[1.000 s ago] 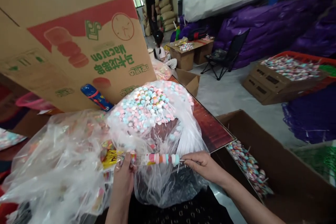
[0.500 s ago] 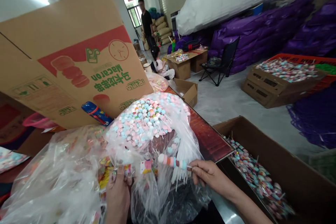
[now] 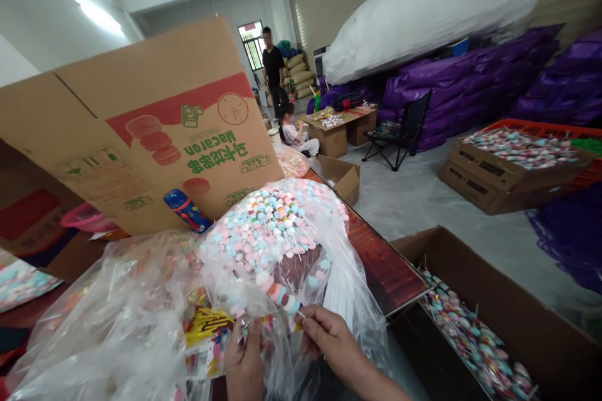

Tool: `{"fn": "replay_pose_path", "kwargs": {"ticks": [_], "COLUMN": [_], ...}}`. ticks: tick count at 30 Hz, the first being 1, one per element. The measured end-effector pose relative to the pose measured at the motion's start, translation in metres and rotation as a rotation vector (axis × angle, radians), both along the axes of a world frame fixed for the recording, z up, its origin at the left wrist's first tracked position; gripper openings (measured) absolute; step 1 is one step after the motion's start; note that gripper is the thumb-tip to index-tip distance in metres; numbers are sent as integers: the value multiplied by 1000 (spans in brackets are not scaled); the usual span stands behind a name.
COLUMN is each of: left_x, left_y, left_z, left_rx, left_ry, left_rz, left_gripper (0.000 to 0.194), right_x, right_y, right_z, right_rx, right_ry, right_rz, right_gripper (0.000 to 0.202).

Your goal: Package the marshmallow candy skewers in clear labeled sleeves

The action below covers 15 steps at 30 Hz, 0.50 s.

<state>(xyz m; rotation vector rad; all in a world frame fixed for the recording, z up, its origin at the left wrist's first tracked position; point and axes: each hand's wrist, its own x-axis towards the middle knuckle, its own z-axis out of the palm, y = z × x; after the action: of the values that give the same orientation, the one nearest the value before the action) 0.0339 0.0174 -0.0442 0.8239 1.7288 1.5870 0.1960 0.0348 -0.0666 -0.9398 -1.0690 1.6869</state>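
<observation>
My right hand (image 3: 332, 341) pinches the white stick of a candy skewer (image 3: 277, 293), strung with pink, white, blue and dark red round pieces. The skewer tilts up to the left, in front of a clear bag (image 3: 350, 263) full of loose candies and white sticks. Beside it my left hand (image 3: 245, 357) is closed, thumb against fingers, on a small clear printed wrapper (image 3: 267, 324), partly hidden by the fingers. Left of that hand lie yellow printed wrappers (image 3: 207, 324) in a large crumpled clear bag (image 3: 117, 319).
A big cardboard box (image 3: 188, 94) stands behind the bags, with a blue bottle (image 3: 187, 210) against it. To the right, an open carton (image 3: 512, 301) holds wrapped skewers. Farther back are a folding chair (image 3: 399, 131), a stacked carton (image 3: 493, 188) and two people.
The skewer has moved left and down with my right hand, tilting more steeply. My left hand has moved right, so both hands are closer together. The camera view has shifted.
</observation>
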Motion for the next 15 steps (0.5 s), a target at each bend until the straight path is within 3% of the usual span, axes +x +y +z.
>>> {"fn": "replay_pose_path", "kwargs": {"ticks": [3,8,12,15], "left_x": [4,5,-4,-1], "left_y": [-1,5,13,9], "left_z": [11,38,35,30], "left_rx": [14,109,124,109], "left_ry": [-92,-337,-520,-578], "left_rz": [-51,90,203,193], "left_gripper": [54,50,46,43], "right_x": [-4,7,16,13], "right_y": [-2,-3,7,9], "right_z": [10,19,19,26], "right_rx": [-49,17,27,-57], "right_ry": [-49,-81,58,99], "right_rz": [-63,-164,-191,-129], "right_gripper": [64,44,27,27]}}
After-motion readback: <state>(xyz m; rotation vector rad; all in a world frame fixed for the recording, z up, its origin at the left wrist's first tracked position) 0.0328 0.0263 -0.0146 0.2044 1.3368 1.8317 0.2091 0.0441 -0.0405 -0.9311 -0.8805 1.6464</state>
